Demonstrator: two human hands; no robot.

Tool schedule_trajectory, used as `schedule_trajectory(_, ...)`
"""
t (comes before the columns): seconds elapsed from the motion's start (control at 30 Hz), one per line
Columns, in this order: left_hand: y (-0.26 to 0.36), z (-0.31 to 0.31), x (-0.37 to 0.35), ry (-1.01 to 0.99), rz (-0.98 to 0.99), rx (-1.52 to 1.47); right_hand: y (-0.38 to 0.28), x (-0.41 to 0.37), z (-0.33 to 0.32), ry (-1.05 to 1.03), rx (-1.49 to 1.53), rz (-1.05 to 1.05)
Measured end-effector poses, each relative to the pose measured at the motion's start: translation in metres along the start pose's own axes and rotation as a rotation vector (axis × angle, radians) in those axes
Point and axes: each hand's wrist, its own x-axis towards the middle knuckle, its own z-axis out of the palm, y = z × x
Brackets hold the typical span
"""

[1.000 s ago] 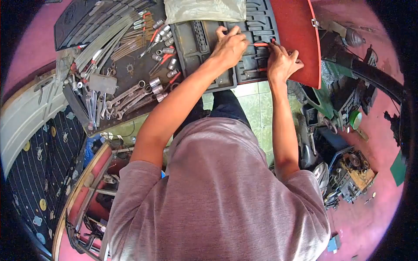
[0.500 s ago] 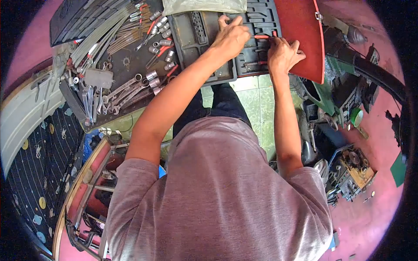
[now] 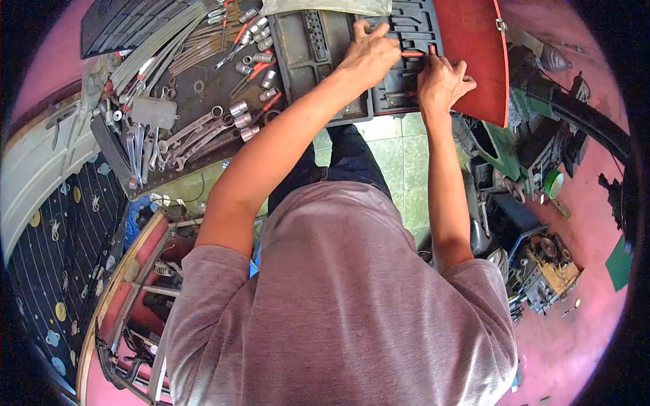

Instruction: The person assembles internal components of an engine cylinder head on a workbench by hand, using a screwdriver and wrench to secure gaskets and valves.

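Note:
My left hand point(image 3: 371, 55) is over the black molded tool tray point(image 3: 352, 111), fingers bent downward and their tips hidden. A red-handled tool point(image 3: 412, 54), probably a screwdriver, lies across the tray between my hands; its left end reaches the left hand's fingers. My right hand point(image 3: 443, 82) is at the tray's right side, with thumb and index finger closed at a second red handle point(image 3: 432, 50) that sticks up past them. Below, another slim tool point(image 3: 396, 99) rests in a slot, partly hidden by my right hand.
A red metal case lid point(image 3: 477, 61) stands to the right of the tray. On the left, a dark bench top holds combination wrenches point(image 3: 196, 139), sockets point(image 3: 240, 111), thin rods point(image 3: 162, 51) and a grey box point(image 3: 154, 112). Machine parts point(image 3: 548, 264) lie on the floor at right.
The whole scene has shifted slightly right in view. Both hands stay at the tray, my right hand a little closer to the red-handled tool lying between them.

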Motion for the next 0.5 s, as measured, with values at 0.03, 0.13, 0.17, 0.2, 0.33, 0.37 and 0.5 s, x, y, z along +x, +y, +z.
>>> schedule_trajectory(0.03,0.000,-0.003,0.001,0.003,-0.003,0.003,0.000,0.001,-0.001,-0.037,-0.011,0.002)
schedule_trajectory(0.13,0.001,-0.011,-0.003,-0.088,-0.059,0.054,-0.006,0.004,-0.011,-0.078,-0.064,0.004)
schedule_trajectory(0.17,0.001,-0.014,-0.008,-0.084,-0.076,0.042,-0.009,0.004,-0.015,-0.084,-0.105,0.008)
schedule_trajectory(0.2,0.000,-0.015,-0.012,-0.080,-0.094,0.031,-0.014,0.004,-0.018,-0.078,-0.102,0.000)
schedule_trajectory(0.33,0.003,-0.035,-0.031,0.040,-0.201,0.075,-0.048,0.000,-0.027,0.072,0.051,-0.097)
schedule_trajectory(0.37,0.004,-0.045,-0.036,0.046,-0.206,0.082,-0.059,0.000,-0.029,0.068,0.100,-0.136)
schedule_trajectory(0.5,-0.005,-0.073,-0.063,0.102,-0.310,0.119,-0.105,0.001,-0.038,0.026,0.232,-0.241)
